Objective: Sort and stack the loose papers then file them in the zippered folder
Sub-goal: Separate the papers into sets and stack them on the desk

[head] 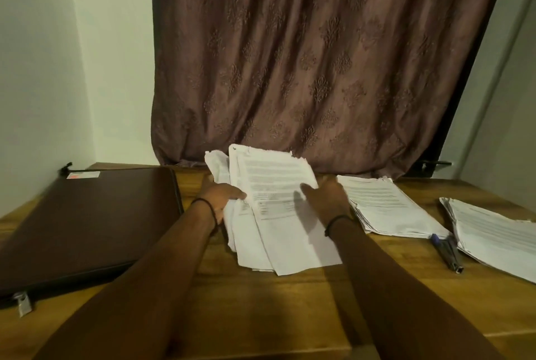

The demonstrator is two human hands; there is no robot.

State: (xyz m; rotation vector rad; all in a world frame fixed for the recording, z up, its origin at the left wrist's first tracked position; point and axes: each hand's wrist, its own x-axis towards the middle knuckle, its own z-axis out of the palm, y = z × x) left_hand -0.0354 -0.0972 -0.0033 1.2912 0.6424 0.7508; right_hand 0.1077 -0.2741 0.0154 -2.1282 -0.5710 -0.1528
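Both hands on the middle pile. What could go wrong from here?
1. The middle pile is fanned, with uneven edges. The left hand grips only its left edge and the right hand lies flat on it, so sheets may slip out on a lift.
2. The pens lie between the nearer stack and the far-right stack; moving either could roll them.
3. The zippered folder looks closed, and opening it needs a free hand.
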